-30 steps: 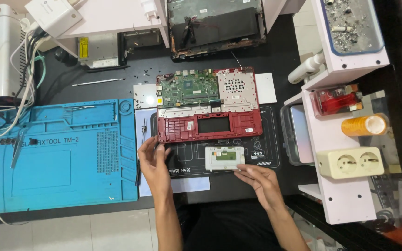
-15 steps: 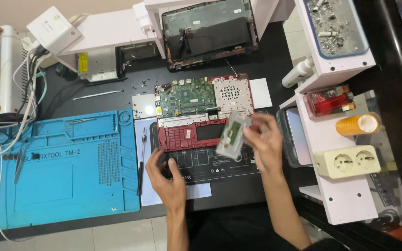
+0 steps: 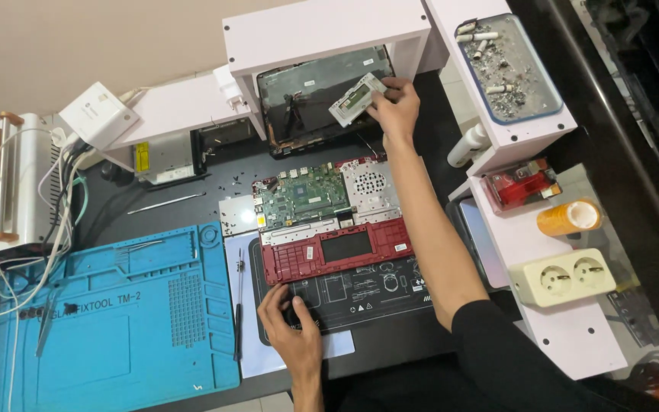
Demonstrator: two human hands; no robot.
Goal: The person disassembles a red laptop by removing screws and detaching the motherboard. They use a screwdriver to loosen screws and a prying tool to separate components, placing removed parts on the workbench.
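My right hand [image 3: 397,107] reaches far forward and grips a small grey touchpad module [image 3: 355,98], holding it tilted over the dark laptop lid [image 3: 306,107] that leans under the white shelf. My left hand [image 3: 293,329] rests flat on the black work mat [image 3: 375,294], fingers spread, just below the red laptop base [image 3: 337,250]. The base lies opened, with its green mainboard [image 3: 303,197] and a perforated silver plate [image 3: 369,183] exposed.
A blue silicone repair mat [image 3: 108,320] lies at the left with tweezers on it; a screwdriver [image 3: 239,305] sits beside it. White shelves [image 3: 520,229] at the right carry a red box, an orange cylinder, a double socket and a tray of parts. Cables trail at far left.
My right hand lifted the touchpad module off the black mat and carried it forward, up to the laptop lid. My left hand slid from the red base's left corner down onto the mat.
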